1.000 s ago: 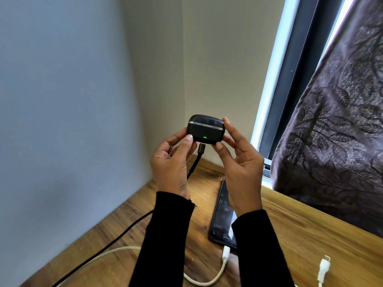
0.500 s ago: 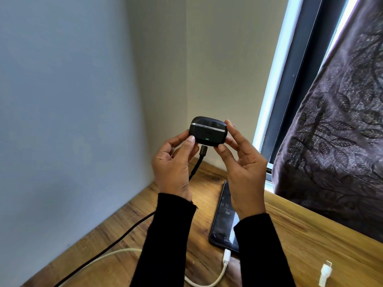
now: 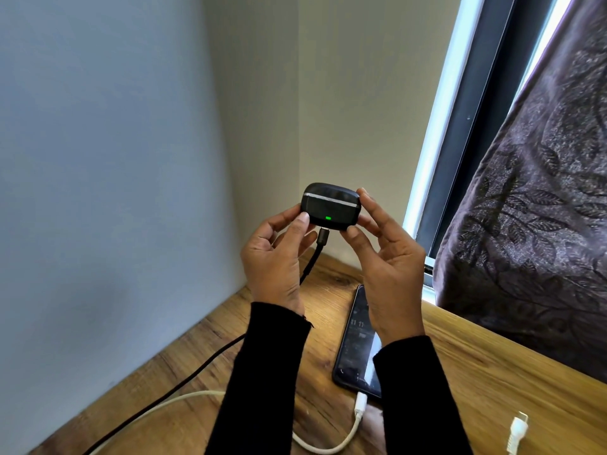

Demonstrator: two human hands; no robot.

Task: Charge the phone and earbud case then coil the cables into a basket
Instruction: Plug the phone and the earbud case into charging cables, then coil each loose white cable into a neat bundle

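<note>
Above the desk, black earbud case (image 3: 330, 205), silver band, green light lit, pinched by left hand (image 3: 274, 257) and right hand (image 3: 389, 257)

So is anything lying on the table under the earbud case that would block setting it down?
Partly. The phone lies on the table below the right hand, and the black cable and white cable cross nearer the camera. Bare wood shows below the earbud case towards the corner.

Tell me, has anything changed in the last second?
Hardly anything. Both hands, left and right, still hold the earbud case up, black cable plugged in, its green light lit again after dimming. The phone stays on the desk, white cable attached.
</note>
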